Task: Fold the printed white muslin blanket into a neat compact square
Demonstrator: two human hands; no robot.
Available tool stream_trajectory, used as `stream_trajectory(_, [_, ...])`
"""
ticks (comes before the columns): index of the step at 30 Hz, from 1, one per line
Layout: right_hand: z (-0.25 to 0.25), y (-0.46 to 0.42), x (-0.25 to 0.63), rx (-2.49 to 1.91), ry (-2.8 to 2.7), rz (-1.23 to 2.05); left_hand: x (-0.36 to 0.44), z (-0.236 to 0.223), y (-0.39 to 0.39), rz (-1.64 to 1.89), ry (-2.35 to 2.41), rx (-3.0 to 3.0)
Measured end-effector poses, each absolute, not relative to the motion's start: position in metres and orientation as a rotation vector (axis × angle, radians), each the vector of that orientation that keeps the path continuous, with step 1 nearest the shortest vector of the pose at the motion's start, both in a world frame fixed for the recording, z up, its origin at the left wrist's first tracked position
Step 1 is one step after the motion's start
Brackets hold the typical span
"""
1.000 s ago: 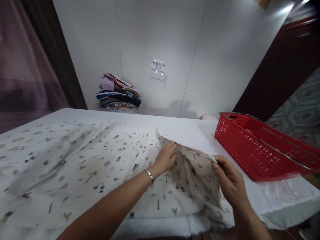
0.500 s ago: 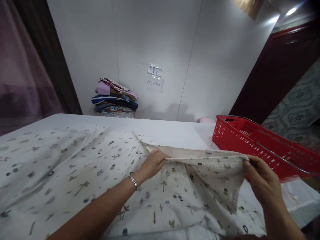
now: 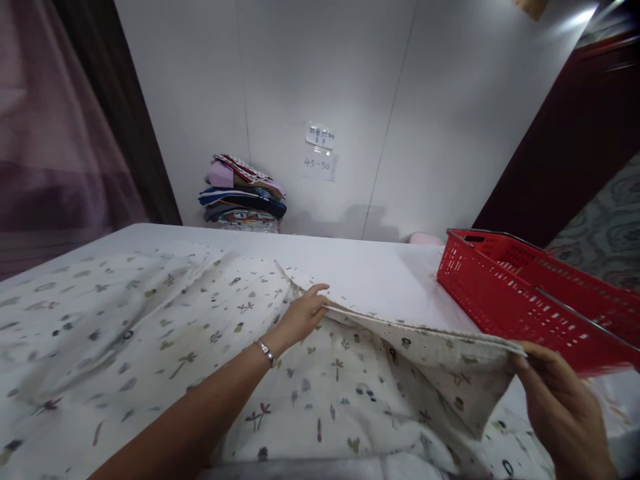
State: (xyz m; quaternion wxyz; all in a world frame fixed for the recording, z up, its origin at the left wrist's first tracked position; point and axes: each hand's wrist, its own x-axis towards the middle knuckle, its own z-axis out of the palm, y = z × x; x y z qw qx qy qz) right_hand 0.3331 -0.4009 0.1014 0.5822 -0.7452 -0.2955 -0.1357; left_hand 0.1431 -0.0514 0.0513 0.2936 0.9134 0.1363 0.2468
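Observation:
A white cloth point(image 3: 150, 327) printed with small plants and dots lies spread over the table. My left hand point(image 3: 303, 315), with a bracelet on its wrist, pinches the cloth's raised edge near the middle of the table. My right hand point(image 3: 560, 400) grips the same edge at its corner, low on the right. Between the two hands the edge is pulled taut and lifted off the table, with a flap of cloth hanging below it.
A red plastic basket point(image 3: 510, 293) with metal handles stands on the table's right side, close to my right hand. A stack of folded fabrics point(image 3: 244, 195) sits against the white wall, under a paper note point(image 3: 319, 150). The white table point(image 3: 380, 273) shows behind the cloth.
My hands have moved apart along the cloth's edge. The right hand has drawn the corner out to the right and down, stretching the bunched edge straight.

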Motion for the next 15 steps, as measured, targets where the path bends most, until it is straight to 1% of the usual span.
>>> stream_trajectory(5, [0.103,-0.401,0.33,-1.729,-0.659,-0.335,0.149,0.05,-0.044,0.495,0.276,2.473])
stream_trajectory(10, [0.096,-0.403,0.339,-1.707,-0.635,-0.31,0.153,0.054,-0.04,0.531,0.283,2.472])
stream_trajectory(13, [0.103,-0.398,0.359,-1.641,-0.584,-0.235,0.153,0.071,-0.038,0.595,0.281,2.455])
stream_trajectory(15, [0.117,-0.392,0.377,-1.583,-0.564,-0.211,0.153,0.09,-0.038,0.659,0.278,2.445])
